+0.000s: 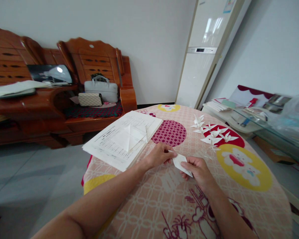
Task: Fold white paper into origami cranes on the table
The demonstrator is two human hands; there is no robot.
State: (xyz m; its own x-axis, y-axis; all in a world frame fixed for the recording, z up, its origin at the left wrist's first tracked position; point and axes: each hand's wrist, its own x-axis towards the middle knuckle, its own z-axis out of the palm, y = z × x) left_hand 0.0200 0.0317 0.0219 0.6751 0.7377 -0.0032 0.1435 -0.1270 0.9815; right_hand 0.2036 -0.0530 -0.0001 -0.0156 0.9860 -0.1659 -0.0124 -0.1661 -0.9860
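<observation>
A small folded piece of white paper [180, 162] is held just above the table between both hands. My left hand [160, 154] pinches its upper left end with curled fingers. My right hand [199, 169] grips its lower right end, fingers closed around it. Several finished white paper cranes [212, 133] lie on the cloth to the upper right of the hands. To the left, a stack of printed paper sheets [122, 139] rests on the table with a folded white square [129, 136] on top.
The round table carries a pink patterned tablecloth [164, 205]. A wooden sofa [64, 96] with a grey bag [101, 89] stands behind. A tall white air conditioner [201, 56] is in the corner. A glass shelf with clutter [264, 116] sits at right.
</observation>
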